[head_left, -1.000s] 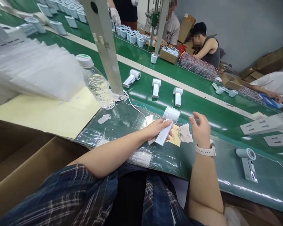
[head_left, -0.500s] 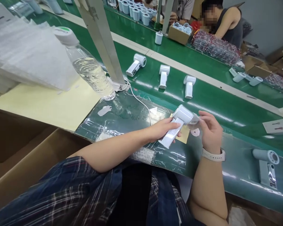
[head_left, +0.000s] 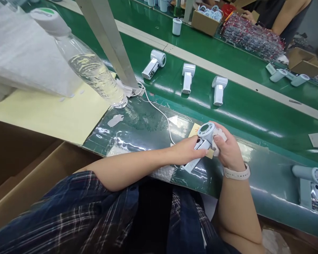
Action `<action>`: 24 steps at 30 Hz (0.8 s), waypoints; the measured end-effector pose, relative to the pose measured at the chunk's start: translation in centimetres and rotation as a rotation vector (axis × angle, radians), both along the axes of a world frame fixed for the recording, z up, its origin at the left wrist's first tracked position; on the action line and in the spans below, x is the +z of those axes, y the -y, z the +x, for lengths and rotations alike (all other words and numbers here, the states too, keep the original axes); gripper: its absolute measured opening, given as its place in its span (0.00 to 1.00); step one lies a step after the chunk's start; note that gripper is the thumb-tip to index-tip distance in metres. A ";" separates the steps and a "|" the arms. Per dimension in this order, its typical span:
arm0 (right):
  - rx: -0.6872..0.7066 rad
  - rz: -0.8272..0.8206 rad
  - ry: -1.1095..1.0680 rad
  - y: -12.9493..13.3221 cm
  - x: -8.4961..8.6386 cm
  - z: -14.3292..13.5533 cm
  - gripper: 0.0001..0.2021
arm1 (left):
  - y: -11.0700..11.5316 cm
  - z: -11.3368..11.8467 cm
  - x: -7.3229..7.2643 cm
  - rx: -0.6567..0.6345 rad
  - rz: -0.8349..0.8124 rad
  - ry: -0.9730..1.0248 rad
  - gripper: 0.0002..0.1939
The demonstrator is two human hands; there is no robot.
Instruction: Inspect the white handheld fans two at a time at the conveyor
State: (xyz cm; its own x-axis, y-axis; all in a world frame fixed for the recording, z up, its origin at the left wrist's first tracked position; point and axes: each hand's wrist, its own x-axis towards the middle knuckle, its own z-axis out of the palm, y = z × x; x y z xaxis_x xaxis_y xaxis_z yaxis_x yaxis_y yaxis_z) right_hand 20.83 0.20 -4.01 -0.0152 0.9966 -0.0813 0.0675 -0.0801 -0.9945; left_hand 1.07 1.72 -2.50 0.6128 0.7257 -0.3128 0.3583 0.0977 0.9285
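Note:
Above the near bench I hold a pale blue handheld fan tilted, its round slotted end facing up. My left hand is closed round the handle just below the head. My right hand is at the head's right side, its fingers pinching a crumpled white cloth against it; some fingertips are hidden behind the head. Under the fan lies a yellow paper note, partly covered. On the bench to the right, another handheld fan rests with its handle toward me.
Several similar fans, one of them a white-blue fan, lie on the green conveyor. A water bottle stands left by a metal post. A white cable crosses the bench. Across the belt, a co-worker's arm shows near wire bundles.
The fan has turned so its round slotted end faces up toward me. My right hand has moved in from the fan's end, bringing the cloth against the head. The view has shifted slightly.

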 end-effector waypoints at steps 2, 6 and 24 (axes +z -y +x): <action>0.014 -0.002 0.034 0.0 -0.2 0.3 0.32 | -0.2 0.0 -0.1 0.002 -0.033 0.018 0.18; 0.049 0.039 0.108 0.3 -0.1 0.0 0.34 | -0.4 -0.2 0.1 0.005 -0.062 0.028 0.22; -0.217 0.313 0.430 0.0 0.5 -3.0 0.26 | -0.7 -0.5 0.2 0.041 -0.093 0.148 0.15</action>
State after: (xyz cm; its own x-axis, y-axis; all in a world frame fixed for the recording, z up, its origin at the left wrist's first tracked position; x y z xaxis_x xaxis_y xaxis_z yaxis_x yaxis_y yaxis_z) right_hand 17.84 0.19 -3.56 0.1616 0.9507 0.2646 0.4857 0.1567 -0.8600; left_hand 0.54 2.38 -2.31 0.6276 0.7232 -0.2882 0.2126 0.1969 0.9571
